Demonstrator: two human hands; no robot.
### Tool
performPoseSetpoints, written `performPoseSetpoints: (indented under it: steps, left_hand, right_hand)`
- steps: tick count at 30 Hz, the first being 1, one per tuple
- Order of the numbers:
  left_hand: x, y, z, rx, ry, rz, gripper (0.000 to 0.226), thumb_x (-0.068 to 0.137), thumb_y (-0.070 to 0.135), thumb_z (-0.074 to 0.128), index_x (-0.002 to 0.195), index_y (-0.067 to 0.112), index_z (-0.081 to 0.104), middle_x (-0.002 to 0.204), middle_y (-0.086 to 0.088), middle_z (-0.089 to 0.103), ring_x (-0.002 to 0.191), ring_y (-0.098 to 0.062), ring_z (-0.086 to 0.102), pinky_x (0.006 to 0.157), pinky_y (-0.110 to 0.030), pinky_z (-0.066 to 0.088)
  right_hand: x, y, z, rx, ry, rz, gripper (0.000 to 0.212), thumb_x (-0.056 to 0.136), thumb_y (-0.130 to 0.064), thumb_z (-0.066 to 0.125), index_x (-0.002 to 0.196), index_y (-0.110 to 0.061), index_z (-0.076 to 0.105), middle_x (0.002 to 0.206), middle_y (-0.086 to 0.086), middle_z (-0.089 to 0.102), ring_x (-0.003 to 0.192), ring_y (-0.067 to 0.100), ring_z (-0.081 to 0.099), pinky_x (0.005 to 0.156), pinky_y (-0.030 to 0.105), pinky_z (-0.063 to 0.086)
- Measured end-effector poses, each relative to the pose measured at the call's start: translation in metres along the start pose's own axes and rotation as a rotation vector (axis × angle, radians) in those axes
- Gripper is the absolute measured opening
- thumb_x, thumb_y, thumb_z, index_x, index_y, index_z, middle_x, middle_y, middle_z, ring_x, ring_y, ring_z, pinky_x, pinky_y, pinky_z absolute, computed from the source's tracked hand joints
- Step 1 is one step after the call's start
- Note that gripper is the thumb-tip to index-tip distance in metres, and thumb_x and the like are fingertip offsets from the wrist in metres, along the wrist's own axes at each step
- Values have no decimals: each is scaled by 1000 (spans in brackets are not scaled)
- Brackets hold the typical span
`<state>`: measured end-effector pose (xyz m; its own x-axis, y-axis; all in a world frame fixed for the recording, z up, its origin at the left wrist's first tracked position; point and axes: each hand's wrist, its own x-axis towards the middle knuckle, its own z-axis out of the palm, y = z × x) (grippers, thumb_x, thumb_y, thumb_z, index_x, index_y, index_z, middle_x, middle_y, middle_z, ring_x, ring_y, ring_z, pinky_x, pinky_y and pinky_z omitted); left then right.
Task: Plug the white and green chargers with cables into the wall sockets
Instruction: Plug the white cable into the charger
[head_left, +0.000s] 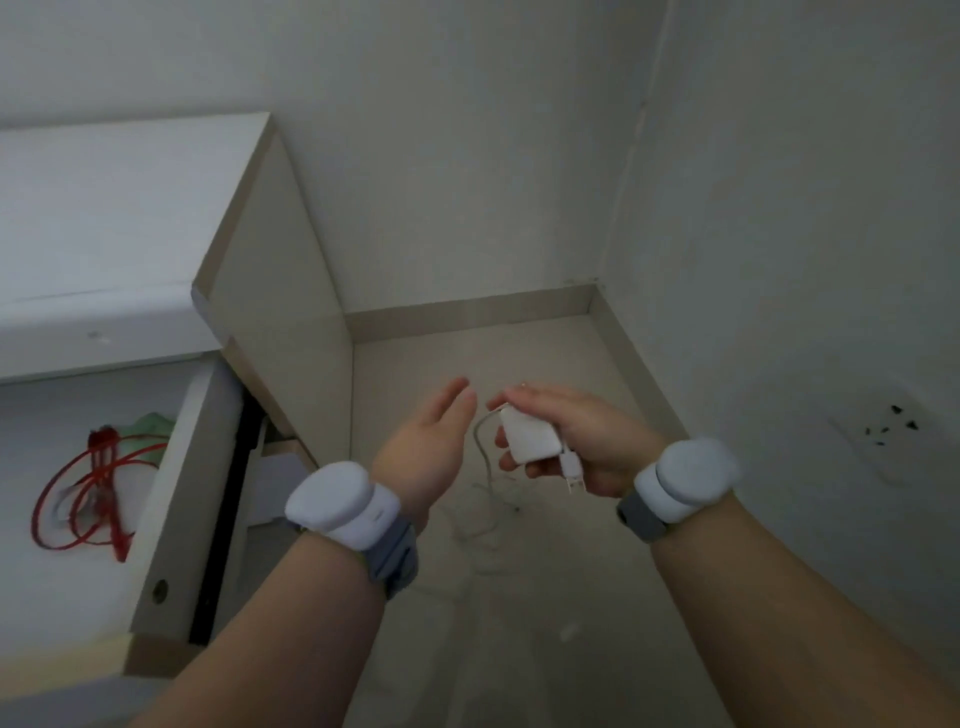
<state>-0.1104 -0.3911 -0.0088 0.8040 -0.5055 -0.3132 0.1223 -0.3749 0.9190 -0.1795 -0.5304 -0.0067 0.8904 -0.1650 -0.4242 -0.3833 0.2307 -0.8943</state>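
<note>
right hand (576, 441): grip curled round white charger (530, 439), held above the floor (519, 623) in the room corner
white charger: in right hand, not plugged in
white cable (485, 452): loops out by the charger's far end, hangs toward floor; its USB plug (571, 470) sticks out by the palm
left hand (431, 447): grip empty, fingers straight, just beside charger, apart from it
drawer (171, 493): pulled open, far left; holds coiled red cable (88, 499) and blurred green object (148, 434)
wall socket (883, 431): right wall, well apart from charger

No legible text, labels, brands or numbers — anywhere in view.
</note>
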Motion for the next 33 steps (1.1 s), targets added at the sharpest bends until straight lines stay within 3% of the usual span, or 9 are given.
performPoseSetpoints:
  steps: [2,5,8,12,18,22,26,29,33]
  left_hand:
    - [9,4,-6,121,-21,108,34,96,38,38,122,26,56,126,-4,58,120,-20,52,105,-36,37]
    - [16,1,-15,250,-63,150,31,97,37,34,85,24,59,83,-8,62,73,-20,58,74,-32,44]
    - [20,-7,-25,377,-31,85,37,96,43,34,80,21,59,62,-5,54,60,-21,51,73,-38,48]
    - [27,-7,-28,420,-21,70,49,92,44,44,93,0,66,58,-5,46,59,-24,47,68,-44,50]
    - [41,-7,-29,347,19,106,22,86,33,61,78,14,68,54,0,46,46,-13,42,60,-30,40]
    - [48,-11,-22,59,108,9,25,90,27,55,68,19,65,52,-3,38,42,-12,37,44,-21,43]
    - [46,-14,-14,-5,-17,-70,29,94,21,49,67,16,60,39,5,45,30,-5,39,47,-23,47]
    - [44,-16,-10,48,-44,-61,28,95,18,47,71,15,60,45,3,52,33,-10,45,54,-28,44]
    - [45,-15,-11,14,23,-52,27,95,17,45,72,15,59,54,-5,53,31,-8,46,41,-18,42]
  right_hand:
    - [9,3,12,-17,-36,-18,24,92,-36,52,97,-14,61,73,2,66,63,19,63,53,25,45]
    - [22,11,27,5,-37,0,27,91,-37,51,95,-12,59,73,4,65,58,18,62,53,27,41]
    - [34,19,35,-23,4,-1,25,91,-37,54,92,-12,58,75,8,60,57,18,61,52,27,40]
    - [45,23,33,-49,58,-26,18,89,-32,58,92,-14,57,79,7,58,63,18,60,49,24,41]
    - [44,25,12,257,128,26,12,87,-27,61,90,-17,56,76,4,59,65,18,59,49,23,48]
    - [41,25,-6,458,110,27,8,89,-11,57,92,-18,56,79,6,62,68,20,62,53,24,51]
    - [42,24,-7,495,49,-14,22,88,4,52,98,-16,57,83,10,59,69,22,62,54,24,55]
    - [41,23,-4,462,48,-52,28,88,9,47,97,-15,57,85,12,56,69,23,60,50,23,53]
    - [37,19,-5,495,10,-58,23,88,4,52,98,-16,58,84,10,58,66,20,63,50,23,54]
